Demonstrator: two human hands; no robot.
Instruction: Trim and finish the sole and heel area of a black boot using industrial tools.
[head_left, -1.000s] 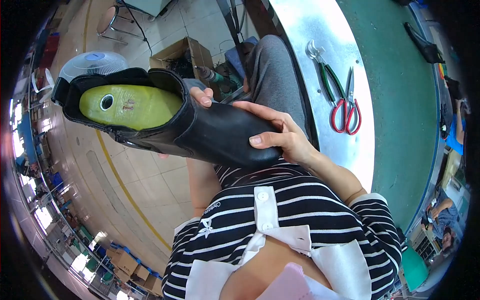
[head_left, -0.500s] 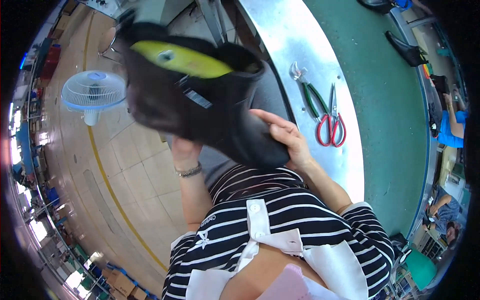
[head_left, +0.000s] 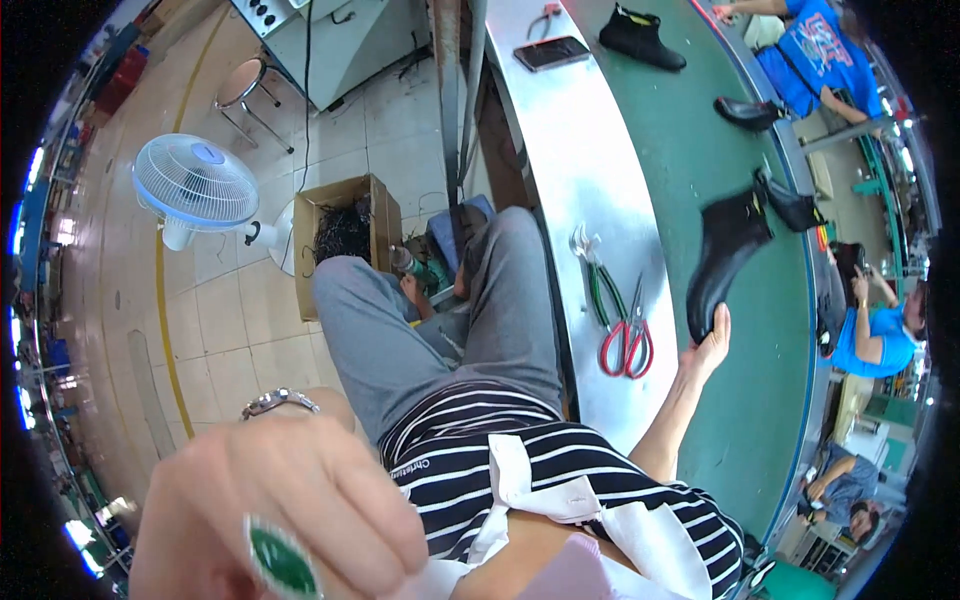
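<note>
A black ankle boot (head_left: 722, 262) is in my right hand (head_left: 710, 348), gripped at its toe, over the green belt (head_left: 660, 170) on the right. The boot's opening points away from me. Close to the camera at the lower left is my left hand (head_left: 300, 485), large and slightly blurred, wearing a green-stoned ring and a metal bracelet. Its fingers are curled in, and whatever may be inside them is hidden. Between me and the belt, red-handled scissors (head_left: 634, 345) and green-and-red-handled pliers (head_left: 602, 292) lie on the metal ledge (head_left: 590, 140).
More black boots (head_left: 640, 40) stand or lie along the belt. A phone (head_left: 552, 53) rests at the ledge's far end. On the left are a fan (head_left: 195, 180), a stool (head_left: 240, 85) and a cardboard box (head_left: 385, 225) of dark scraps. Co-workers (head_left: 870, 330) sit across the belt.
The boot, formerly before me with both hands at it, is now over the belt in my right hand. My left hand has come off it and risen toward the camera.
</note>
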